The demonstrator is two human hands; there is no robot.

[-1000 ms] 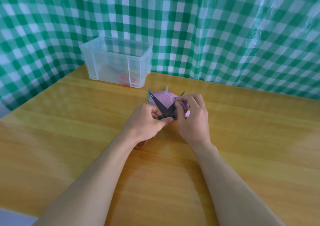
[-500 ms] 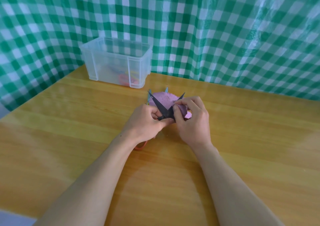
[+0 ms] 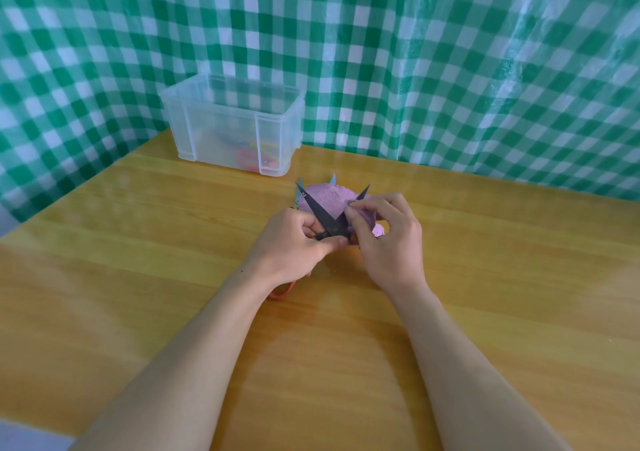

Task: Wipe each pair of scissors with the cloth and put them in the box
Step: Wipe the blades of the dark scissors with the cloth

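Head view: at mid-frame the left hand (image 3: pixel 294 244) curls its fingers and thumb round the black scissors (image 3: pixel 322 211) near the pivot, with the blades spread in a V pointing up-frame. The right hand (image 3: pixel 389 242) pinches the purple cloth (image 3: pixel 329 197) over the right blade between thumb and forefinger. A red loop (image 3: pixel 282 292) pokes out beneath the left wrist, possibly the scissors' handle. Pale blade tips (image 3: pixel 299 190) show behind the cloth. The clear box (image 3: pixel 221 128) stands at upper left on the wooden table (image 3: pixel 138 242), with coloured handles dimly visible inside.

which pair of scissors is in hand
The black-bladed scissors, gripped by the left hand, with the right hand pinching the purple cloth on one blade. Others lie behind the cloth or in the box.
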